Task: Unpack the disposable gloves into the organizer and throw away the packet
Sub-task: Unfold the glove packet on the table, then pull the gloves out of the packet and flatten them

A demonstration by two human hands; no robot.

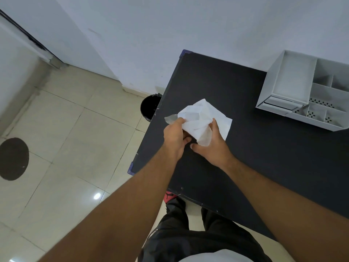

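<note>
Two bare hands work over one crumpled white packet [200, 120] near the left edge of the table [245, 167]. The left hand [174, 138] has its fingers closed on the packet's left side, where a clear, shiny flap sticks out past the knuckles. The right hand [213, 146] grips the lower right part, fingers curled into the thin material and thumb stretched out flat toward the left hand. The packet's far right corner lies flat on the tabletop, the rest is bunched up between the hands (whether any gloves are inside cannot be told).

One white organizer [302, 91] stands at the far right of the table, well apart from the packet. It has one long tray on its left and several smaller compartments on its right, some with perforated bottoms.

One black bin [150, 108] stands on the floor just beside the table's left edge, partly hidden by it.

The table is matte black, with blue corner guards. The floor [66, 129] is pale beige tile with one dark round patch [13, 158] at the left. The wall [170, 25] behind is plain white.
</note>
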